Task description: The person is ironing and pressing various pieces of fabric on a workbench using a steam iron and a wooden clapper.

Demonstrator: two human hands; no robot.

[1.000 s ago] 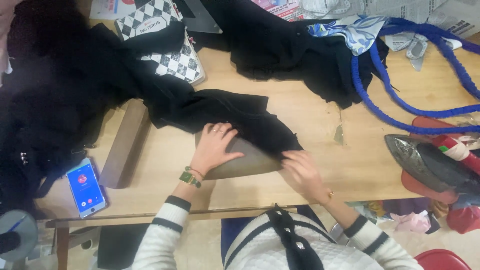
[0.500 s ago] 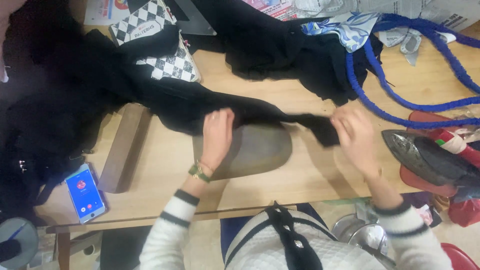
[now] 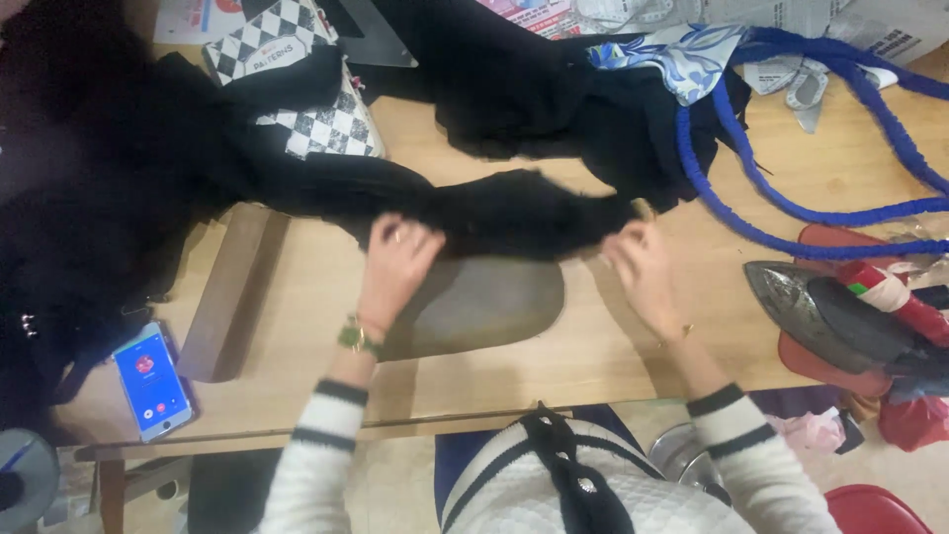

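A long piece of black cloth [image 3: 514, 213] is stretched across the wooden table [image 3: 297, 297], just above a grey rounded pressing pad [image 3: 484, 302]. My left hand [image 3: 395, 262] grips the cloth near its middle, at the pad's upper left. My right hand [image 3: 641, 267] pinches the cloth's right end, a little past the pad's right edge. The rest of the black cloth runs left into a large dark heap [image 3: 89, 198].
A phone with a lit screen [image 3: 150, 381] lies at the front left. A clothes iron [image 3: 840, 311] rests on a red stand at the right. Blue cord [image 3: 791, 208], a checkered book [image 3: 316, 109] and more dark fabric [image 3: 534, 89] crowd the back.
The cloth lay bunched over the pad under both hands. My right hand pulled its end out to the right and both hands lifted it, so the pad now shows below.
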